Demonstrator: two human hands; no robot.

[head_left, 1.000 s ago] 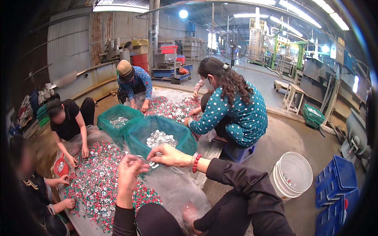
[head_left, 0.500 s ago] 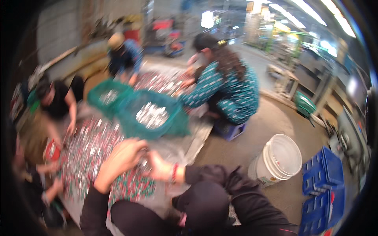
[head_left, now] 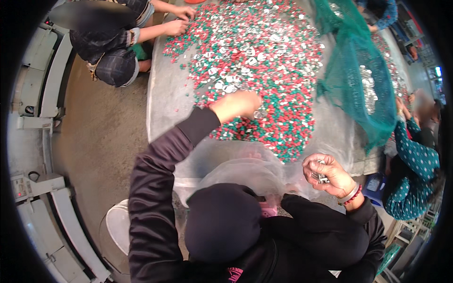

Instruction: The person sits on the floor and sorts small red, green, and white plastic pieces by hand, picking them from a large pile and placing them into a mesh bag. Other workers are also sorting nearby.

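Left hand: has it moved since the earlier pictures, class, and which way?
Yes: the left hand has moved away from the nearer green mesh basket, farther over the red-and-green pile.

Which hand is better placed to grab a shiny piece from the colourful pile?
Probably the left hand: it's right over the colourful pile. The right hand is off beyond the pile's edge, with its fingers curled around silvery pieces.

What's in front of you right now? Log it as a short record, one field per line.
left hand: at the pile; grip unclear
right hand: fingers curled around silver pieces
pile: small red, green and pale bits, silver pieces among them
green net: right of the pile, silver pieces inside
co-worker's hands: at the pile's upper-left edge
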